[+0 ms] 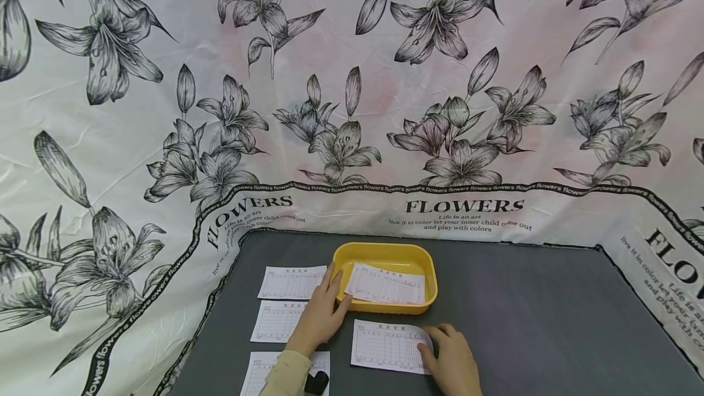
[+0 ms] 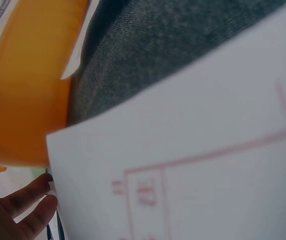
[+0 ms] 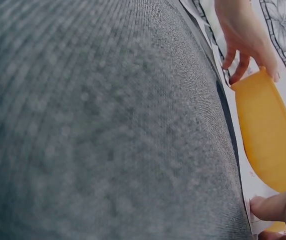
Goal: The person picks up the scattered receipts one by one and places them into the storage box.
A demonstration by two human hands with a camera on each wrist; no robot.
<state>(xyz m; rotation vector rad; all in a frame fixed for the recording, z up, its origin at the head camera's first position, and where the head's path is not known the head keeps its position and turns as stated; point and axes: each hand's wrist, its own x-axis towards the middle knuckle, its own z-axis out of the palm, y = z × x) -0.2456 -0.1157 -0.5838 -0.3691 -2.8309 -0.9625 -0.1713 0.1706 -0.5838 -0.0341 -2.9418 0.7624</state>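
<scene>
A shallow yellow tray (image 1: pixel 432 280) stands on the grey table, with printed paper slips (image 1: pixel 385 284) lying in it. My left hand (image 1: pixel 318 319) rests against the tray's left side, its fingers extended along the rim and the thumb near the front corner. Just in front of the tray lies another printed slip (image 1: pixel 387 347). At its right edge, my right hand (image 1: pixel 453 359) pinches this slip between thumb and fingers, and that edge curls up slightly. The right wrist view shows the right thumb (image 3: pixel 271 207) on the paper.
Left of the tray are an upper slip (image 1: pixel 288 283), a middle slip (image 1: pixel 275 321) and a lower slip (image 1: pixel 258 371), the last partly covered by the left sleeve (image 1: pixel 287 374) and a black object (image 1: pixel 316 383). Flower-printed cloth (image 1: pixel 341 212) borders the grey surface (image 1: pixel 550 322).
</scene>
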